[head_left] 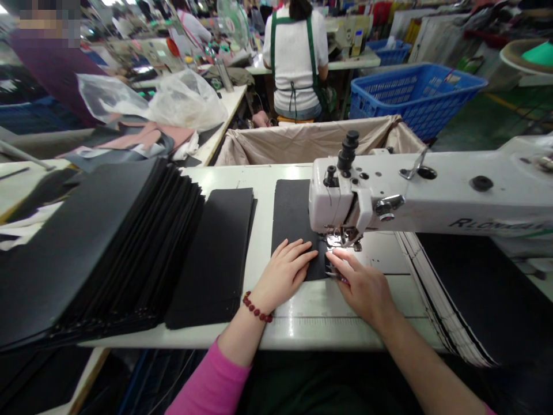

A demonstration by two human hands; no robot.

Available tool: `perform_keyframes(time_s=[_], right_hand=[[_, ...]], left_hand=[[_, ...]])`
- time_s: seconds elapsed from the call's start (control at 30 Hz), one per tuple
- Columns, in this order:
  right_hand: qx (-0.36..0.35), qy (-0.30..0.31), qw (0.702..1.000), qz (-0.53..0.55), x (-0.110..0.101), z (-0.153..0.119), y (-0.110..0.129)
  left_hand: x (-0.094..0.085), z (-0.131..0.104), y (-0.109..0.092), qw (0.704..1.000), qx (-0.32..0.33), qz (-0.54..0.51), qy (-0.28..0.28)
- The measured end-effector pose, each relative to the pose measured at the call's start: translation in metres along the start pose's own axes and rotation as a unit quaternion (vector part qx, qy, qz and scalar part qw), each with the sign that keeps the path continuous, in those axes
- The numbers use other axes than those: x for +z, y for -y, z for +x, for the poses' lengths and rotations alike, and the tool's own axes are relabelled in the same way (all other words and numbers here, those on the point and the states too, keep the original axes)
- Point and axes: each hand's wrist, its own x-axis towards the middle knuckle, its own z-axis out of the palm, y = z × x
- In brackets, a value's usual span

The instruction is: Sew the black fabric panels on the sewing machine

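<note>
A black panel (291, 210) lies flat on the pale sewing table, its right edge under the lit presser foot of a white sewing machine (410, 190). My left hand (287, 271), with a red bead bracelet at the wrist, rests on the panel with fingers spread. Close to the presser foot, my right hand (363, 285) is curled around a small metal tool (332, 271), perhaps thread snips, at the panel's right edge. Its fingertips point toward the needle area, and part of the tool is hidden by the fingers.
Left of the panel are a small black stack (216, 248) and a tall stack of black pieces (112, 242). More black panels (484, 288) lie at right. Behind the table stand a cloth-lined bin (276, 147), a blue basket (415, 95) and a seated person (296, 63).
</note>
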Motion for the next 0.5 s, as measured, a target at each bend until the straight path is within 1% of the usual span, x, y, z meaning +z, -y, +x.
perform_keyframes(time_s=[0.5], right_hand=[[0.004, 0.007, 1.000, 0.000, 0.0020, 0.0000, -0.0008]], left_hand=[[0.0020, 0.0007, -0.0012, 1.000, -0.004, 0.007, -0.002]])
